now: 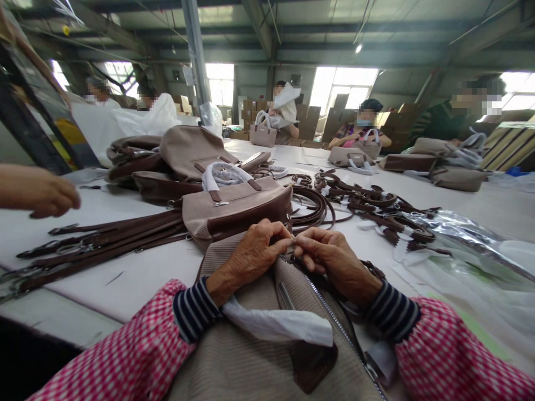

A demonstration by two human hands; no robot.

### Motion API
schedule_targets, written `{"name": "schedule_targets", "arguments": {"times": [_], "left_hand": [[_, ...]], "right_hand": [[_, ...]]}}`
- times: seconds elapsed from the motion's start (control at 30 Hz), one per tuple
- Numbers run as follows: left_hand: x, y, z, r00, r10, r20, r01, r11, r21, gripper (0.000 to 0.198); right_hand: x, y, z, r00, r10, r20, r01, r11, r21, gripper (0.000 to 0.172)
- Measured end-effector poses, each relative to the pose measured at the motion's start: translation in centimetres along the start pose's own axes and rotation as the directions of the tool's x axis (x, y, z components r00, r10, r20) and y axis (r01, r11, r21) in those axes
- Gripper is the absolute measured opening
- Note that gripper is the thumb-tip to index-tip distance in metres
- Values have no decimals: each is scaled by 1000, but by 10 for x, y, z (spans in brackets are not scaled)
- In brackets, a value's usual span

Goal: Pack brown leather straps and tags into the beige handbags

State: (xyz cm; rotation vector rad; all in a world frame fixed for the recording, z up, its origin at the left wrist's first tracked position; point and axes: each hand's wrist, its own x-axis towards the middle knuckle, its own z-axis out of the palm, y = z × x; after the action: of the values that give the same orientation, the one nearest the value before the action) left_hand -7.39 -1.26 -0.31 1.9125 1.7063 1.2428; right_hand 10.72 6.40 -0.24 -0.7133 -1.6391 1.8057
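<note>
A taupe fabric handbag (pixel 251 356) with an open zip lies in front of me, close to my body. My left hand (pixel 251 259) and my right hand (pixel 332 259) meet above its top edge, both pinched together on something small that I cannot make out. White tissue paper (pixel 284 326) lies across the bag under my left wrist. Just beyond my hands stands a second taupe and brown handbag (pixel 238 209), its handles wrapped in white paper.
Brown leather straps (pixel 96 239) lie in a bundle at the left, more straps (pixel 376 203) at the right. Several handbags (pixel 167 156) are stacked behind. Clear plastic bags (pixel 468 250) lie at the right. Another person's hand (pixel 37 192) reaches in from the left. Other people work across the white table (pixel 137 278).
</note>
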Motion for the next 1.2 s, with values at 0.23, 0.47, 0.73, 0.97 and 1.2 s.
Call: {"name": "schedule_targets", "arguments": {"times": [0.23,0.47,0.73,0.97,1.2], "left_hand": [[-1,-1,1,1000,-29,9,29,999,24,13],[-1,-4,3,999,-49,-8,49,999,-5,10],[0,5,6,999,-28,-33,30,999,46,15],[6,8,1,999,-15,48,7,985,171,18],[-11,77,-24,780,342,524,-553,769,321,35]], "right_hand": [[3,4,3,994,-87,-64,76,984,-160,37],[4,5,9,995,-46,-88,45,999,-4,41],[8,11,14,993,72,-93,-48,970,236,37],[7,-9,2,998,-17,-53,17,1000,-9,23],[-56,-59,-77,946,-231,228,323,733,-599,17]]}}
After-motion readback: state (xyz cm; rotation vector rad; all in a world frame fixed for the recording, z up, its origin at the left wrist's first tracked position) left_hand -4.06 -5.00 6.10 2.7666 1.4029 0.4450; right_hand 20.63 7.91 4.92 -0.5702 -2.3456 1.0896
